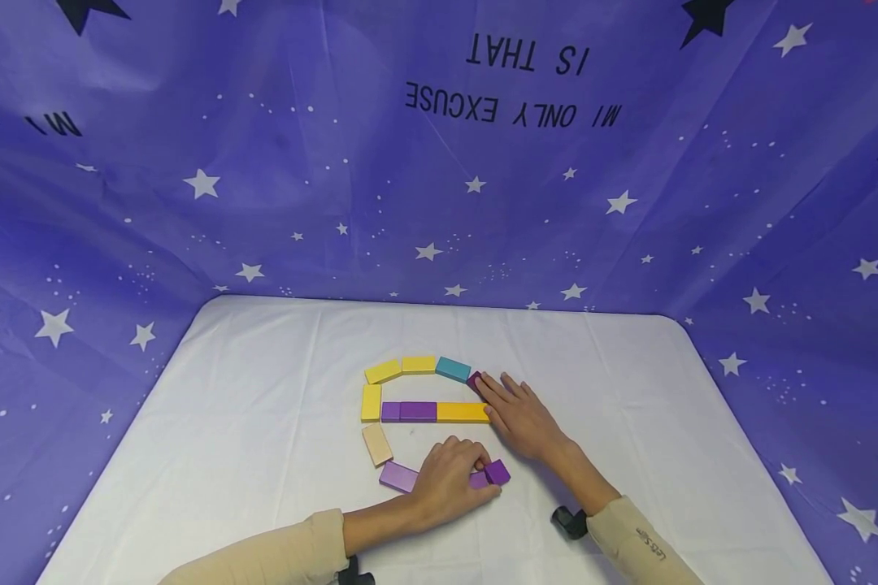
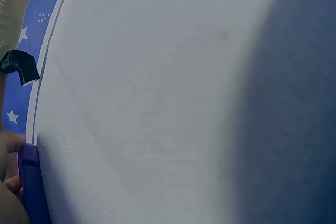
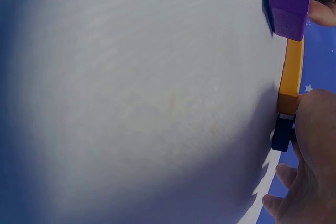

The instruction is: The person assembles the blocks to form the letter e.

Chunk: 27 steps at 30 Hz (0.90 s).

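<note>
Coloured wooden blocks lie flat in a curved outline with a straight bar across it. My left hand (image 1: 449, 483) lies over the lower lilac blocks (image 1: 398, 477), hiding part of that row. Its thumb and index finger pinch around the purple block (image 1: 497, 472) at the row's end. Higher up, my right hand (image 1: 523, 418) stretches its fingers over a dark purple block (image 1: 473, 380), largely covered. The same hand's thumb side touches the right end of the orange block (image 1: 462, 413). In the right wrist view, a dark block (image 3: 283, 132) sits beside the orange block's end.
Yellow blocks (image 1: 419, 365) and a teal block (image 1: 453, 369) form the top curve; a beige block (image 1: 377, 444) sits lower left. Purple blocks (image 1: 418, 412) continue the bar. A white cloth (image 1: 263, 390) covers the table, with a starry blue curtain (image 1: 380, 203) around it.
</note>
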Tool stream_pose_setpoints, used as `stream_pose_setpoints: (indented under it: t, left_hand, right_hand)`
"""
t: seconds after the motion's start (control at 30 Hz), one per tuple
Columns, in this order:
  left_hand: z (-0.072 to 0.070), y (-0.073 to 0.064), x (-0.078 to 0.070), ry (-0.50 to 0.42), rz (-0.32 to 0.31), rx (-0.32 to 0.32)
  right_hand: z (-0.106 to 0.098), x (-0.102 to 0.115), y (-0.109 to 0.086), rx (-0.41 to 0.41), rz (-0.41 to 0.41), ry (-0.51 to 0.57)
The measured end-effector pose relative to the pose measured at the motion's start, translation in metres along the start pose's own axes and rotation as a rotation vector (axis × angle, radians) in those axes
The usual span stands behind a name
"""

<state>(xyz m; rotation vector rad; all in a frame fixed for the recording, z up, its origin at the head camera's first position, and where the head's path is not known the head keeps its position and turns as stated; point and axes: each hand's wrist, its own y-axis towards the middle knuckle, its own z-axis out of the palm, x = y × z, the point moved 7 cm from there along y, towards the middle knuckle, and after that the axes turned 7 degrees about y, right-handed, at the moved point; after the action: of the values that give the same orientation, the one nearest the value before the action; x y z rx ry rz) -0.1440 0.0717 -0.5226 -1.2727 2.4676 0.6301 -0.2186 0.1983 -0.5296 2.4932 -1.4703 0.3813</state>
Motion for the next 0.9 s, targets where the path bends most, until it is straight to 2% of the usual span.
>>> stream_pose_setpoints:
  t: [0.33, 0.53, 0.7, 0.9]
  left_hand:
    - [-0.001, 0.000, -0.002, 0.000, 0.011, 0.000]
    - [-0.004, 0.000, -0.002, -0.009, 0.023, -0.026]
    - [-0.010, 0.000, 0.000, -0.072, 0.030, -0.048]
    - [-0.024, 0.003, 0.008, -0.137, 0.025, -0.036]
  right_hand:
    - [-0.002, 0.003, 0.000, 0.003, -0.026, -0.033]
    - [-0.002, 0.003, 0.000, 0.000, -0.033, -0.034]
    - [-0.003, 0.003, 0.000, -0.002, -0.025, -0.019]
    - [-0.002, 0.002, 0.000, 0.007, -0.005, 0.004]
